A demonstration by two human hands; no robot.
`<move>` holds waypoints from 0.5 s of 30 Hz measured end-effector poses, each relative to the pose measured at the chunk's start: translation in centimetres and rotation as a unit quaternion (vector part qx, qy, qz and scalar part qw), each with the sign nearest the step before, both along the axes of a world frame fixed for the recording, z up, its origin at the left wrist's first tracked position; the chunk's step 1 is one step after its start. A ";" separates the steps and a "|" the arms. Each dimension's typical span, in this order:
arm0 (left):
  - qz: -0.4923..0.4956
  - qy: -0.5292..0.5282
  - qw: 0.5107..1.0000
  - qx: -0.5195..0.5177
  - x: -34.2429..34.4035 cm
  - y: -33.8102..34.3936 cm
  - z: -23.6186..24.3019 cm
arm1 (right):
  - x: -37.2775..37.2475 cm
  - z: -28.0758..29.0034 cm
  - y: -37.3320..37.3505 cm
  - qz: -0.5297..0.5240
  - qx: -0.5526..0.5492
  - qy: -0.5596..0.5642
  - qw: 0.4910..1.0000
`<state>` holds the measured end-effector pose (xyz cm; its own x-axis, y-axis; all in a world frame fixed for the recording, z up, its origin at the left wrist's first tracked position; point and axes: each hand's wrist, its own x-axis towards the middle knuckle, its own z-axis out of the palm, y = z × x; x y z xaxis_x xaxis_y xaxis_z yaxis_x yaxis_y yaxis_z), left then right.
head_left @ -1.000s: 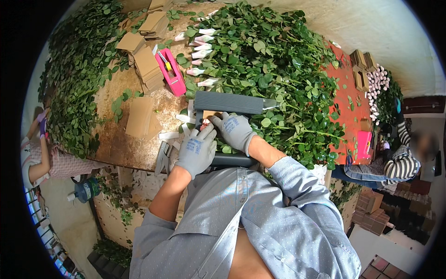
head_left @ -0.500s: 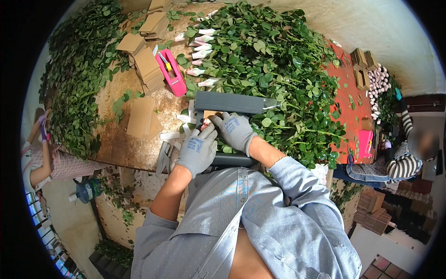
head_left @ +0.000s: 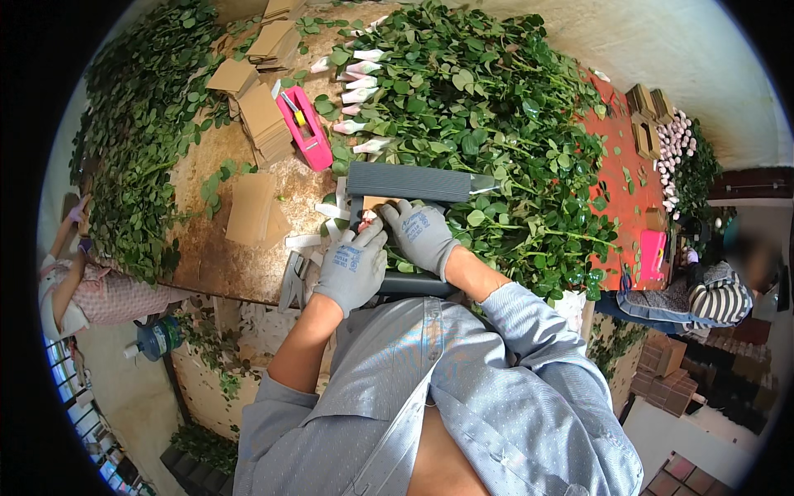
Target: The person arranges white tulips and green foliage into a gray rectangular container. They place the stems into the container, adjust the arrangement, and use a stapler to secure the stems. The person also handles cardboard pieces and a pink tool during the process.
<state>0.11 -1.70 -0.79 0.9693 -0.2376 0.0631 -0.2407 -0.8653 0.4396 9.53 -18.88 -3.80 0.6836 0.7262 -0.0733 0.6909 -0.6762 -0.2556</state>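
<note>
My left hand (head_left: 352,266), in a grey work glove, has its fingers closed around pale pink rose buds (head_left: 366,221), mostly hidden by the fingertips. Close beside it my right hand (head_left: 420,235), gloved alike, bends its fingers onto the edge of a small brown cardboard piece (head_left: 377,202) next to the buds. Both hands work inside a dark grey stand with a ridged upper bar (head_left: 409,182). Leafy green stems run off to the right from under my right hand. White strips (head_left: 331,212) lie left of the stand.
Wrapped rose buds (head_left: 361,83) with leafy stems (head_left: 496,107) are heaped beyond the stand. A pink tape dispenser (head_left: 306,132) stands by cardboard stacks (head_left: 263,120). More foliage (head_left: 132,157) covers the far left. Co-workers stand at left (head_left: 107,289) and right (head_left: 711,293).
My hands keep almost the same place and grip. The co-worker on the right has lowered a raised arm; the person on the left has shifted their hands.
</note>
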 end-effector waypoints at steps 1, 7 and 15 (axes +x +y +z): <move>0.000 -0.002 1.000 0.001 0.0 0.0 0.0 | 0.0 0.0 0.0 0.001 0.001 0.001 1.000; 0.002 -0.019 1.000 -0.018 0.0 -0.1 -0.2 | 0.1 0.3 0.0 0.002 -0.003 0.004 1.000; 0.010 -0.001 1.000 -0.011 0.1 -0.1 -0.3 | 0.2 -0.1 0.1 -0.011 0.000 0.006 1.000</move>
